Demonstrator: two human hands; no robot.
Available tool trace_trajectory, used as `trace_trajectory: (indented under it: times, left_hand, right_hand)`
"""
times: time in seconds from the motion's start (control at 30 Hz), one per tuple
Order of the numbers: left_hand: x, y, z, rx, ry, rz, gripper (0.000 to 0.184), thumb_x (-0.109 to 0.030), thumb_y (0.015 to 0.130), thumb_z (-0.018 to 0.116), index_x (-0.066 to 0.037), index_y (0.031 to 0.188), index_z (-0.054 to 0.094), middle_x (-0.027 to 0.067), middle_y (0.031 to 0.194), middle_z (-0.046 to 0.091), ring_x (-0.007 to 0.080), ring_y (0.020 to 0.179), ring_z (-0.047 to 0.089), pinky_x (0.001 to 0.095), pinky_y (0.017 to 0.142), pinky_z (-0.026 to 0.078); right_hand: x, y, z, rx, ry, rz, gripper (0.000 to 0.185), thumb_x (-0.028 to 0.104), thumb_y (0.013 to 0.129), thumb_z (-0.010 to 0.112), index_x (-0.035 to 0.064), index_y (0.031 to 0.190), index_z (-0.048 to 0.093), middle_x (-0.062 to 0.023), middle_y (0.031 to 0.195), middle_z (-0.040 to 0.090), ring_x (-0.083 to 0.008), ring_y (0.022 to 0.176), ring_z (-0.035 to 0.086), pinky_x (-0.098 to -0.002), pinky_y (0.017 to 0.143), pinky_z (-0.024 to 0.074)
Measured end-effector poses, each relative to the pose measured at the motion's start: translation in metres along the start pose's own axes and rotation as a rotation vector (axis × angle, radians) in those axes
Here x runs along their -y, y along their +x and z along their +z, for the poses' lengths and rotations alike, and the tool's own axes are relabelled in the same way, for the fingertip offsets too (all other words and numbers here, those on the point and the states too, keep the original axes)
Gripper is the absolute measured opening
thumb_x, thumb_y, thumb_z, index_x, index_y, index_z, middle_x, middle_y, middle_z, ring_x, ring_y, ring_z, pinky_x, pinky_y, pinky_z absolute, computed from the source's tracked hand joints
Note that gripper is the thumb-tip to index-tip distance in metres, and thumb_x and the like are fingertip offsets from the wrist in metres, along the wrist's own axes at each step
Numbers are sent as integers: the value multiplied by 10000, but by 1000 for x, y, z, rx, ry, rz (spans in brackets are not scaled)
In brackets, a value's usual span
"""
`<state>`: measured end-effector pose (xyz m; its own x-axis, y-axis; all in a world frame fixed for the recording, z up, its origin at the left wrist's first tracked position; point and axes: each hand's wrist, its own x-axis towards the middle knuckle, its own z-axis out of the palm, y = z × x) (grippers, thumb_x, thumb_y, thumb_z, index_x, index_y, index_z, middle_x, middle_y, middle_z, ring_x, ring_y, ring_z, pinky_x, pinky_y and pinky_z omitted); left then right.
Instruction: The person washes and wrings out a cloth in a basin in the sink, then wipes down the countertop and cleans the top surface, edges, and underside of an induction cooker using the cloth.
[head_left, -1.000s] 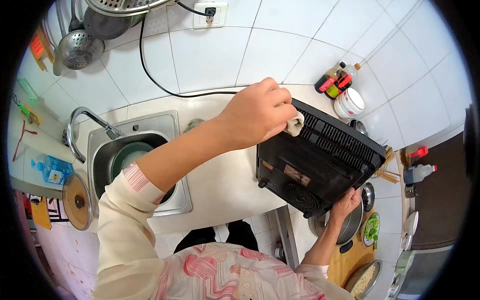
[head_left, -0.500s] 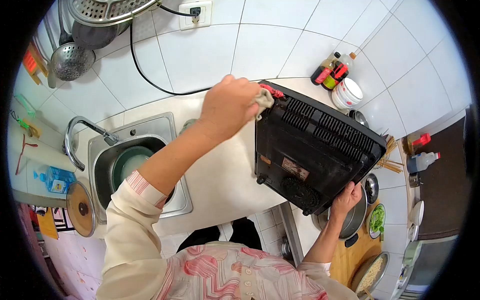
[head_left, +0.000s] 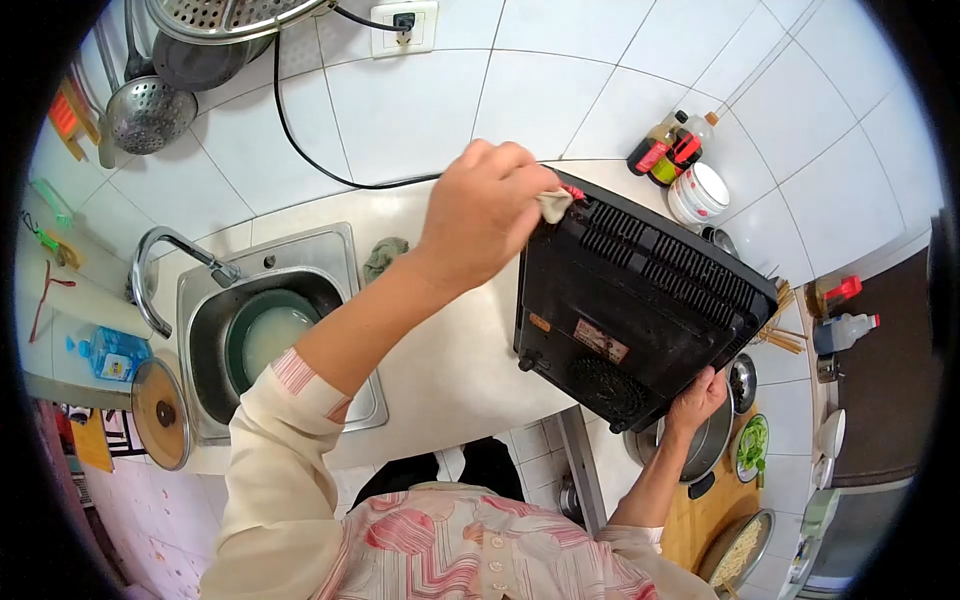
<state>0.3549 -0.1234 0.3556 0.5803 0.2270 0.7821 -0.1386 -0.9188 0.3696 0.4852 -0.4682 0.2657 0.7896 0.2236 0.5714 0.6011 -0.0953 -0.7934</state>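
A black induction cooker is tilted up on the counter, its vented underside with a label facing me. My left hand is closed on a beige cloth, pressed against the cooker's upper left corner. A bit of red material shows beside the cloth. My right hand grips the cooker's lower right edge; some of its fingers are hidden behind it. The black power cord runs from the wall socket toward the cooker's top corner.
Left of the cooker is a steel sink holding a green basin, with a grey-green rag nearby. Bottles and stacked bowls stand behind. A pot and a plate of green vegetables are at right.
My left hand and the cloth have moved slightly right along the cooker's upper corner. The cooker has shifted a little. My right hand keeps its grip. More of the rag beside the sink shows.
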Motion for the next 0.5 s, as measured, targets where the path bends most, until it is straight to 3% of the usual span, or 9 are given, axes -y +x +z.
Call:
trace_trajectory:
  times: [0.3,0.5]
  left_hand:
    - [-3,-1,7,100,-130,168,264,-48,711,677,-103,968,647,65,923,573,238,850,537,331,719,464]
    - [0,9,2,241,-109,139,233,-83,715,703,-100,938,640,48,903,578,231,822,549,329,705,470]
  right_hand:
    - [-3,-3,-3,30,22,-11,430,346,960,512,-48,1116,587,-41,990,631,-114,877,555,-250,791,437]
    - [6,1,1,35,13,5,434,356,940,543,-44,1101,600,-26,973,625,-112,868,543,-252,775,431]
